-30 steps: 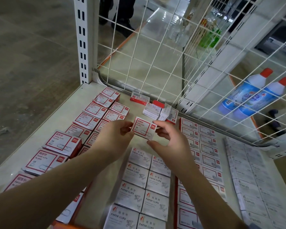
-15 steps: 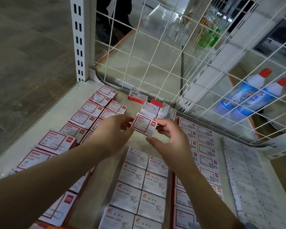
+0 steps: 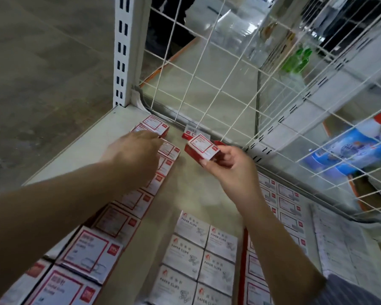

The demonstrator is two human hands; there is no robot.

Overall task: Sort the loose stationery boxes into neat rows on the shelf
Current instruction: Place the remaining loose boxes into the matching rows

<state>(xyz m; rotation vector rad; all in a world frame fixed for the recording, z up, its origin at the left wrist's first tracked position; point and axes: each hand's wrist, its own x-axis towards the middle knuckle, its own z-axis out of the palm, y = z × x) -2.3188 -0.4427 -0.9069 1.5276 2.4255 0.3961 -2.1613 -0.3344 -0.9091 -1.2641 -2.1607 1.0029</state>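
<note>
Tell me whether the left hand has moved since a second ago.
Yes. The left hand let go of the red box, now held by the right hand alone, and went left onto the row of boxes nearer the white post.

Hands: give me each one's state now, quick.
Left hand: open, fingers resting on the left row of boxes.
Right hand: holding a red-and-white box.

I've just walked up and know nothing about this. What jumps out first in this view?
A red and white box held up in the right hand, above the middle of the pale shelf. The left hand reaches over the rows of red boxes on the left. Behind the white wire grid, two blue bottles lie at the right.
</note>
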